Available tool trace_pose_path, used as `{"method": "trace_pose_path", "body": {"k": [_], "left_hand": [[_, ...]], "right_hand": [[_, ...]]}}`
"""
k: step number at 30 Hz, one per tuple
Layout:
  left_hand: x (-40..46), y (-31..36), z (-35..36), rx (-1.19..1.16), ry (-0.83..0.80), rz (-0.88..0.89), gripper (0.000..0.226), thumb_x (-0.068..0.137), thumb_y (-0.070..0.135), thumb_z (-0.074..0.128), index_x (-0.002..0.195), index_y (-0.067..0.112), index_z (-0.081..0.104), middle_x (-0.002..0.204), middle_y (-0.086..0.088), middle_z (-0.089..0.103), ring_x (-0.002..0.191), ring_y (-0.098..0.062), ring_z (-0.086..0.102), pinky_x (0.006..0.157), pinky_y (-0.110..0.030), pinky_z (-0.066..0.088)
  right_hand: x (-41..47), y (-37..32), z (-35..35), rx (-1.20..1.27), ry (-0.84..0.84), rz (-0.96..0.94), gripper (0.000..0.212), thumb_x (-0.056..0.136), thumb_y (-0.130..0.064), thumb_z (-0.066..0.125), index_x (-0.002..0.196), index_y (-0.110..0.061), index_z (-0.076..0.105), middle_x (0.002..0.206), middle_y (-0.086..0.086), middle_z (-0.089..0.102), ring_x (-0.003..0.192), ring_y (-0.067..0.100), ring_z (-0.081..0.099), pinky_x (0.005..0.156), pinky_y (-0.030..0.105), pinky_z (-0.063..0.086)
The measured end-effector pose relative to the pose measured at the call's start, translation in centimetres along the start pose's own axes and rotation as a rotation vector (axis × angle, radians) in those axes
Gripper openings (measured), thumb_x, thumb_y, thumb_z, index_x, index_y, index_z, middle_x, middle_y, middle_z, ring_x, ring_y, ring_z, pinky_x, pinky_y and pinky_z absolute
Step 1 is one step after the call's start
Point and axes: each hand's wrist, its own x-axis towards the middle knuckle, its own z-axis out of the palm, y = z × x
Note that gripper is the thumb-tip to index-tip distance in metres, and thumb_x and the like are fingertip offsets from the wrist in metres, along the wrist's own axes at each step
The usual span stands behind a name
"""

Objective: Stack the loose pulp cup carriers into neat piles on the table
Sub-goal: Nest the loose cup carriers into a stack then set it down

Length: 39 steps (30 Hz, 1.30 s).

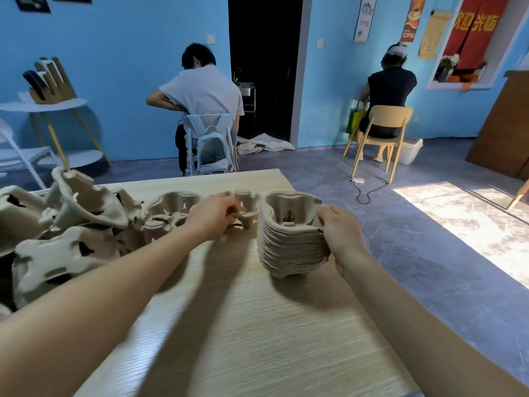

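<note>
wooden table: right hand grips upright carrier stack, cups upward; left hand pinches loose carrier.

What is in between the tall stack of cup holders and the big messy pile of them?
In the head view, between the stack and the loose pile sit a few single carriers. The left hand pinches one of them.

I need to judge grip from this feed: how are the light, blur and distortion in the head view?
Head view: sunlight from the right throws long arm shadows across the table; a bright patch on the floor is washed out; wide-angle bending at the edges; the near tabletop is smeared, while the left hand, right hand and stack stay fairly sharp.
</note>
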Motion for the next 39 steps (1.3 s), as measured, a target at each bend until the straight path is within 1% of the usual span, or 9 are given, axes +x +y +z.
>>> {"method": "trace_pose_path", "body": {"k": [7, 11, 16, 21, 23, 25, 30, 35, 39], "left_hand": [[-5.1, -0.4, -1.0, -0.079, -0.033, 0.116, 0.019, 0.085, 0.003, 0.062, 0.100, 0.014, 0.063, 0.094, 0.005, 0.048, 0.089, -0.014, 0.049, 0.078, -0.019, 0.036], [-6.9, -1.2, -1.9, -0.104, -0.067, 0.087, 0.022, 0.084, 0.001, 0.060, 0.091, 0.022, 0.058, 0.103, -0.001, 0.053, 0.096, -0.019, 0.053, 0.089, -0.031, 0.046], [-7.7, -0.6, -2.4, -0.098, 0.085, -0.236, 0.030, 0.093, 0.009, 0.047, 0.123, 0.007, 0.050, 0.126, -0.014, 0.041, 0.112, -0.030, 0.047, 0.100, -0.038, 0.039], [-7.4, 1.1, -1.6, -0.115, 0.016, -0.475, 0.053, 0.096, 0.034, 0.049, 0.133, -0.003, 0.037, 0.141, -0.025, 0.033, 0.120, -0.037, 0.047, 0.099, -0.042, 0.039], [-6.8, 0.9, -0.9, -0.175, -0.004, -0.510, 0.056, 0.091, 0.030, 0.057, 0.129, -0.007, 0.039, 0.128, -0.026, 0.051, 0.111, -0.035, 0.055, 0.093, -0.041, 0.046], [-6.3, 0.6, -0.6, -0.270, 0.028, -0.519, 0.040, 0.087, 0.019, 0.062, 0.113, -0.010, 0.054, 0.105, -0.022, 0.065, 0.095, -0.032, 0.063, 0.079, -0.038, 0.051], [-6.7, 0.1, -3.2, -0.445, 0.225, -0.552, 0.013, 0.086, 0.014, 0.063, 0.095, 0.004, 0.064, 0.090, -0.011, 0.067, 0.077, -0.021, 0.064, 0.056, -0.028, 0.047], [-7.3, 2.0, -8.7, -0.602, 0.422, -0.387, 0.013, 0.087, 0.019, 0.064, 0.097, 0.017, 0.057, 0.085, -0.002, 0.067, 0.071, -0.015, 0.065, 0.067, -0.032, 0.053], [-7.7, 5.8, -10.8, -0.750, 0.347, -0.243, 0.015, 0.082, 0.014, 0.070, 0.096, 0.017, 0.065, 0.075, 0.001, 0.068, 0.057, -0.006, 0.062, 0.055, -0.019, 0.051]], "right_hand": [[-0.6, -0.4, -0.2, -0.045, 0.004, 0.036, 0.033, 0.089, -0.023, 0.046, 0.059, -0.017, 0.036, 0.067, 0.003, 0.039, 0.069, 0.022, 0.038, 0.065, 0.039, 0.031], [-0.7, -0.4, -0.2, -0.037, 0.004, 0.078, 0.031, 0.088, -0.026, 0.046, 0.060, -0.016, 0.038, 0.067, 0.004, 0.040, 0.069, 0.023, 0.039, 0.066, 0.038, 0.032], [-0.7, -0.3, -0.3, -0.032, -0.005, 0.104, 0.030, 0.088, -0.026, 0.046, 0.061, -0.015, 0.039, 0.068, 0.005, 0.039, 0.067, 0.022, 0.036, 0.066, 0.039, 0.029], [-0.7, -0.2, -0.2, -0.022, -0.003, 0.113, 0.031, 0.087, -0.029, 0.045, 0.061, -0.016, 0.038, 0.068, 0.004, 0.038, 0.066, 0.021, 0.036, 0.060, 0.037, 0.028], [-0.7, -0.1, -0.2, -0.029, -0.012, 0.115, 0.030, 0.087, -0.030, 0.045, 0.061, -0.016, 0.038, 0.069, 0.004, 0.039, 0.070, 0.022, 0.038, 0.063, 0.038, 0.029], [-0.7, 0.0, -0.3, -0.034, -0.018, 0.113, 0.031, 0.087, -0.031, 0.045, 0.061, -0.016, 0.038, 0.069, 0.003, 0.039, 0.070, 0.023, 0.037, 0.061, 0.037, 0.029], [-0.5, 0.1, -0.2, -0.032, -0.021, 0.108, 0.030, 0.088, -0.030, 0.044, 0.062, -0.015, 0.039, 0.069, 0.004, 0.039, 0.070, 0.023, 0.038, 0.061, 0.036, 0.030], [-0.8, 0.2, 0.4, -0.037, -0.032, 0.100, 0.031, 0.089, -0.031, 0.042, 0.062, -0.017, 0.037, 0.069, 0.002, 0.039, 0.070, 0.022, 0.038, 0.059, 0.033, 0.028], [-1.0, 0.1, 1.1, -0.030, -0.085, 0.089, 0.029, 0.088, -0.034, 0.042, 0.065, -0.016, 0.044, 0.070, 0.004, 0.044, 0.069, 0.023, 0.043, 0.059, 0.032, 0.031]]}}
